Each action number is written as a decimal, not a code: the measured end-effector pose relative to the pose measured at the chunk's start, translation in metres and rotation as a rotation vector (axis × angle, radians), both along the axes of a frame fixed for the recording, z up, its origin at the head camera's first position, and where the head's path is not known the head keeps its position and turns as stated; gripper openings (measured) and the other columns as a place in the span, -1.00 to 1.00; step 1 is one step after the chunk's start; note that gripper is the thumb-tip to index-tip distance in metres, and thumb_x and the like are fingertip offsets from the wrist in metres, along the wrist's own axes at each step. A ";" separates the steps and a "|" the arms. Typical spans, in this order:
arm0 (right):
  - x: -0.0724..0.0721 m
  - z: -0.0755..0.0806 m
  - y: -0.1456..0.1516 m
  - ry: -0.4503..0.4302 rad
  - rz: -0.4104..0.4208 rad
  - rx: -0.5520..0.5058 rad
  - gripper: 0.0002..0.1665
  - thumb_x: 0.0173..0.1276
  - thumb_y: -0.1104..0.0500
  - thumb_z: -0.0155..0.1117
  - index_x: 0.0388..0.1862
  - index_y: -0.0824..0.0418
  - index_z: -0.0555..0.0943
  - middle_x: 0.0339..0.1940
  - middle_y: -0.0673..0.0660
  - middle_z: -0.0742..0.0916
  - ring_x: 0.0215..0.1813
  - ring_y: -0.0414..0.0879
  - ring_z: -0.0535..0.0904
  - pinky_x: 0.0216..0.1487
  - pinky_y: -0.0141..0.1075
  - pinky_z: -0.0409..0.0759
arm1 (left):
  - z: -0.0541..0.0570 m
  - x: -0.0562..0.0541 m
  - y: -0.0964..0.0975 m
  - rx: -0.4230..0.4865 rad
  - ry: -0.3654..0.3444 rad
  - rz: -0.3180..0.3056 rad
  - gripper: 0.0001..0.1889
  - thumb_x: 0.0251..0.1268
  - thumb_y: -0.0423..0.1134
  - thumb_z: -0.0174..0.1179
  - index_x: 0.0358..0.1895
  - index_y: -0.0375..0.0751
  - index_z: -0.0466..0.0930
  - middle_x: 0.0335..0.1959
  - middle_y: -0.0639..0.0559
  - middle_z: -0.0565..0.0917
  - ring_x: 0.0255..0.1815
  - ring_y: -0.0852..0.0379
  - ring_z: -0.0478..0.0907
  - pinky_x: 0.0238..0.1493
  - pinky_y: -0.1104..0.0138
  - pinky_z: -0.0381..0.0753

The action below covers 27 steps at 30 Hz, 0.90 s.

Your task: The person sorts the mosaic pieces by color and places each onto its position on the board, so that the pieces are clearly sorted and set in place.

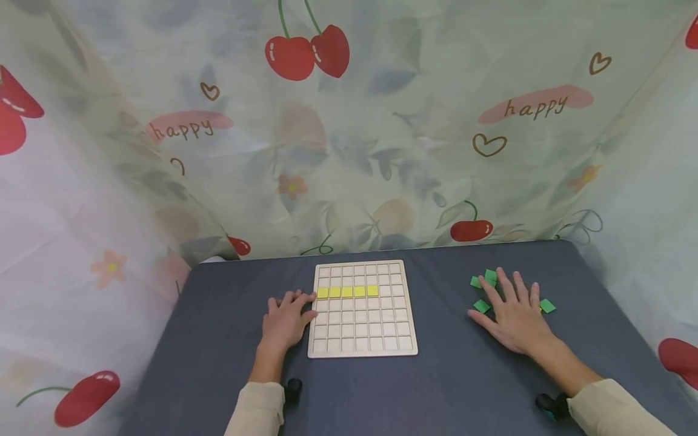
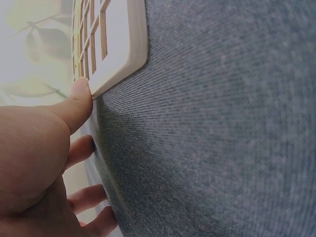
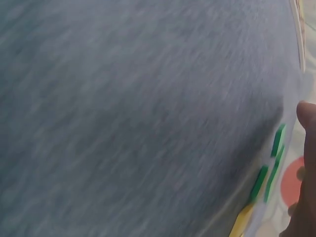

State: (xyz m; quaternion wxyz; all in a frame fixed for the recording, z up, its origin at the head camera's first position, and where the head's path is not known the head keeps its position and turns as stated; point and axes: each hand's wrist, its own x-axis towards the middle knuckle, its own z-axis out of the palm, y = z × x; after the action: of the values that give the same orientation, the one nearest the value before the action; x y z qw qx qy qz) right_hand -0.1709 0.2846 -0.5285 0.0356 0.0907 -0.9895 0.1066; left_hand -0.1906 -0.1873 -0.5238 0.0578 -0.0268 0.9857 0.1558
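Note:
A pale wooden grid board [image 1: 362, 350] lies on the table, with a row of several yellow square tiles [image 1: 347, 292] set in its cells from the left edge. My left hand [image 1: 285, 324] is at the board's left side. In the left wrist view its thumb [image 2: 80, 96] touches the rim, while the other fingers are loosely bent beside it. My right hand [image 1: 517, 322] spreads its fingers over a scatter of green square tiles [image 1: 481, 306], partly hiding them. Under that hand, the right wrist view shows green tiles [image 3: 258, 182] and a yellow piece [image 3: 241, 220].
The dark grey cloth-covered table [image 1: 436, 387] ends at a hanging curtain [image 1: 360, 151] printed with cherries and hearts. More curtain hangs at both sides. Each wrist wears a black strap device [image 1: 293, 390] just by the sleeve.

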 end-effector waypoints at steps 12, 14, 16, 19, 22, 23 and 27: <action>0.010 0.000 0.043 -0.041 0.017 -0.022 0.02 0.40 -0.39 0.21 0.62 0.13 0.19 0.59 0.49 0.18 0.55 0.56 0.02 0.39 0.56 -0.11 | -0.001 -0.001 -0.001 0.002 -0.009 0.007 -0.46 0.44 0.12 0.21 0.45 0.25 0.46 0.50 -0.09 0.40 0.34 -0.32 0.26 0.19 -0.25 0.45; 0.011 -0.001 0.050 -0.045 0.027 -0.024 0.02 0.38 -0.37 0.26 0.61 0.13 0.19 0.58 0.50 0.19 0.54 0.55 0.04 0.38 0.55 -0.05 | -0.001 0.000 -0.001 0.002 -0.003 0.009 -0.46 0.44 0.11 0.22 0.45 0.24 0.46 0.49 -0.10 0.40 0.33 -0.32 0.27 0.18 -0.25 0.45; 0.011 -0.001 0.056 -0.059 0.037 -0.023 0.03 0.37 -0.35 0.29 0.61 0.14 0.19 0.58 0.49 0.19 0.54 0.55 0.05 0.37 0.54 -0.01 | 0.000 0.000 -0.001 0.003 -0.001 0.010 -0.46 0.44 0.11 0.22 0.45 0.24 0.46 0.50 -0.10 0.40 0.34 -0.31 0.27 0.19 -0.25 0.45; 0.012 0.000 0.064 -0.090 0.053 -0.021 0.03 0.38 -0.31 0.32 0.62 0.13 0.16 0.59 0.49 0.17 0.54 0.55 0.04 0.35 0.52 0.04 | 0.000 0.000 0.000 0.007 0.001 0.009 -0.45 0.43 0.11 0.22 0.45 0.24 0.46 0.50 -0.09 0.40 0.34 -0.31 0.27 0.19 -0.25 0.45; 0.013 0.002 0.070 -0.097 0.069 -0.008 -0.03 0.39 -0.25 0.34 0.60 0.11 0.21 0.57 0.48 0.20 0.52 0.56 0.08 0.29 0.53 0.12 | 0.001 0.001 0.000 0.008 -0.003 0.009 -0.46 0.44 0.12 0.22 0.45 0.25 0.46 0.51 -0.08 0.39 0.35 -0.32 0.26 0.20 -0.25 0.45; 0.013 0.002 0.071 -0.099 0.073 -0.004 -0.07 0.39 -0.23 0.35 0.58 0.10 0.23 0.57 0.48 0.21 0.51 0.56 0.09 0.26 0.53 0.15 | 0.000 0.001 -0.001 0.009 -0.003 0.007 -0.46 0.44 0.12 0.21 0.45 0.25 0.46 0.51 -0.08 0.39 0.35 -0.32 0.26 0.20 -0.25 0.45; 0.013 0.004 0.075 -0.103 0.095 -0.005 -0.25 0.40 -0.17 0.37 0.46 0.04 0.40 0.53 0.47 0.27 0.47 0.57 0.13 0.17 0.53 0.23 | -0.001 0.000 -0.001 0.009 -0.004 0.002 -0.47 0.45 0.13 0.20 0.45 0.25 0.47 0.50 -0.08 0.40 0.35 -0.32 0.26 0.19 -0.25 0.45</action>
State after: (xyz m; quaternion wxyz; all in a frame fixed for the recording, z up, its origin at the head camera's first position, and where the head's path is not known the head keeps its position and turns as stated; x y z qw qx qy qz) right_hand -0.1581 0.3598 -0.5241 -0.0202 0.1318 -0.9844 0.1149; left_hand -0.1903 -0.1882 -0.5244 0.0596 -0.0280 0.9849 0.1603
